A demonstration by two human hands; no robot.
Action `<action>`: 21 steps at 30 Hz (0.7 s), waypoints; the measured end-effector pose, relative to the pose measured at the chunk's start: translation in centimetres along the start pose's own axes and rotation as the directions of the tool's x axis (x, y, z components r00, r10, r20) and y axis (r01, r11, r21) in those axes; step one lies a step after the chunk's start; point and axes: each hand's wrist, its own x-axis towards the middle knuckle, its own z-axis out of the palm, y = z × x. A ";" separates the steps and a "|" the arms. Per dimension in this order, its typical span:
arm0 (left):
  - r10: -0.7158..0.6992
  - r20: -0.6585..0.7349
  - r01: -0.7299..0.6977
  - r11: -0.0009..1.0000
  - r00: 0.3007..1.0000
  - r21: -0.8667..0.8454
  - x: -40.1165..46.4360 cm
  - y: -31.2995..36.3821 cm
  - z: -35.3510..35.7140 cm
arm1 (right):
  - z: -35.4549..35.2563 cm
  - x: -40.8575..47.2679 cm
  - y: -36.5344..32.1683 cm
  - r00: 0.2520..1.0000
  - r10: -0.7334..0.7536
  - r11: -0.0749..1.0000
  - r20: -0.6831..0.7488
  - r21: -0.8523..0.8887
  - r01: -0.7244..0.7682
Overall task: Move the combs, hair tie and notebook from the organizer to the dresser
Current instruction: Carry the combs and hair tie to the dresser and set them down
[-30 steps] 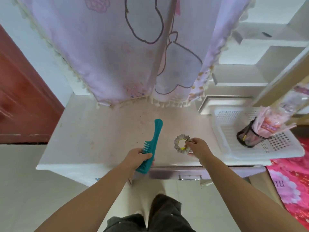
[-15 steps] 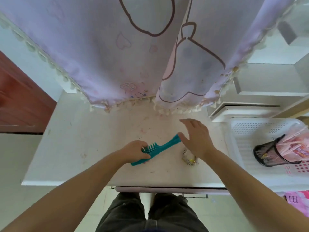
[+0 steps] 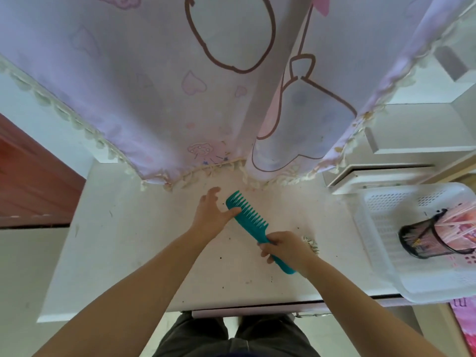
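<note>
Two hands share one teal comb (image 3: 251,220), which lies slanted across the desk (image 3: 128,253) from 11 o'clock down to 5. It looks light, stiff plastic, smooth enough to slip; the plain handle seems the best hold. The right hand (image 3: 286,247) has its fingers (image 3: 265,247) wrapped shut around that handle. The left hand (image 3: 210,215) is spread open, only its thumb touching the comb's spine. A hair tie (image 3: 311,244) peeks out at 3 o'clock of the right hand.

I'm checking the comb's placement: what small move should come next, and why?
Probably lower the teal plastic wide-tooth comb flat and let go: the right hand grips its handle, the left hand only touches its toothed end, above the white dresser top.
</note>
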 end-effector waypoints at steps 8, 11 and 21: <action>-0.313 0.291 0.418 0.786 0.904 -0.456 -0.5 -0.9 3.0 | 2.8 -0.8 0.3 0.991 0.121 0.958 -0.055 0.268 -0.102; -0.361 0.322 0.472 0.781 0.875 -0.409 0.0 -0.9 3.2 | 3.1 -1.0 0.9 0.980 0.173 0.962 -0.097 0.230 -0.147; -0.487 0.241 0.542 0.776 0.840 -0.322 2.3 -1.4 1.8 | 4.2 -2.3 3.1 0.961 0.078 0.982 -0.266 -0.145 -0.120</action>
